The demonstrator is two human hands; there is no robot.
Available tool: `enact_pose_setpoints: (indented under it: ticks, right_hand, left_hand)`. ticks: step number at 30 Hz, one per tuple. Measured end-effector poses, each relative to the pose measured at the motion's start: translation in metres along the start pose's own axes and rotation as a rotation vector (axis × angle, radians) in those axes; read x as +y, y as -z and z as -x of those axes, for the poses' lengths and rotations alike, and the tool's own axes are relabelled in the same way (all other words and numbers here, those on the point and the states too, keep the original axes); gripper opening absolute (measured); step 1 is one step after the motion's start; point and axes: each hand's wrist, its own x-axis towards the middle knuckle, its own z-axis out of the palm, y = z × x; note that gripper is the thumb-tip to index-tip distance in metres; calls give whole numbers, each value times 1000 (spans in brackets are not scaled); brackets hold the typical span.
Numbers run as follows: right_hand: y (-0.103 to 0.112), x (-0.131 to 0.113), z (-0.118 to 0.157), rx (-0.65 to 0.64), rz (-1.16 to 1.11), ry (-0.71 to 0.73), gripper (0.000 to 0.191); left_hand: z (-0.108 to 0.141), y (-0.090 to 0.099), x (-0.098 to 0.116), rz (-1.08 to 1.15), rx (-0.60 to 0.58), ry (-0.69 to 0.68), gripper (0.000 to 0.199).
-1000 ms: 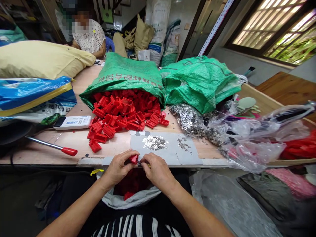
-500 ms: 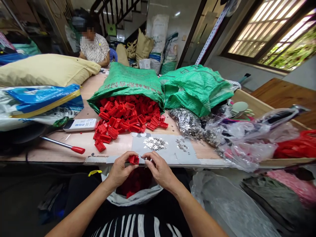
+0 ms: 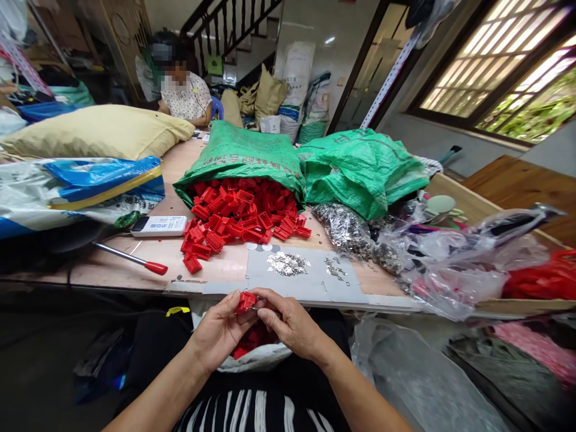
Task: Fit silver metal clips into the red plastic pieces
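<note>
Just beyond the table's front edge, my left hand [image 3: 215, 334] grips a small red plastic housing [image 3: 246, 302] between thumb and fingers. My right hand [image 3: 290, 326] is closed at the housing's right side, its thumb and index finger pinching a small metal piece [image 3: 257, 305], whose shape is mostly hidden. Below both hands, a white bag [image 3: 258, 362] on my lap holds more red parts [image 3: 245, 343]. Ahead on a grey sheet [image 3: 261, 288] lie a pile of flat silvery metal pieces [image 3: 288, 264] and a smaller pile of metal bits [image 3: 336, 268].
Red housings [image 3: 243, 219] spill from a green sack [image 3: 252, 153]. A red-handled metal lever [image 3: 155, 267] and a white box [image 3: 159, 225] stand left. Bagged metal parts [image 3: 346, 228] and plastic bags [image 3: 454, 270] crowd the right. Across the table sits another person [image 3: 186, 99].
Both hands have come slightly lower and nearer to me. The red housing has been turned in my left hand, and my right fingers now press closer against it. The camera view has shifted a little.
</note>
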Motion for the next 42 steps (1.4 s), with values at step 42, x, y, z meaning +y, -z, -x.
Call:
enact_pose_setpoints:
  ticks: [42]
  right_hand:
    - [-63,2,-112,45,346,192,20]
  left_hand:
    - [-5,80,-22,-828,95,-355,33]
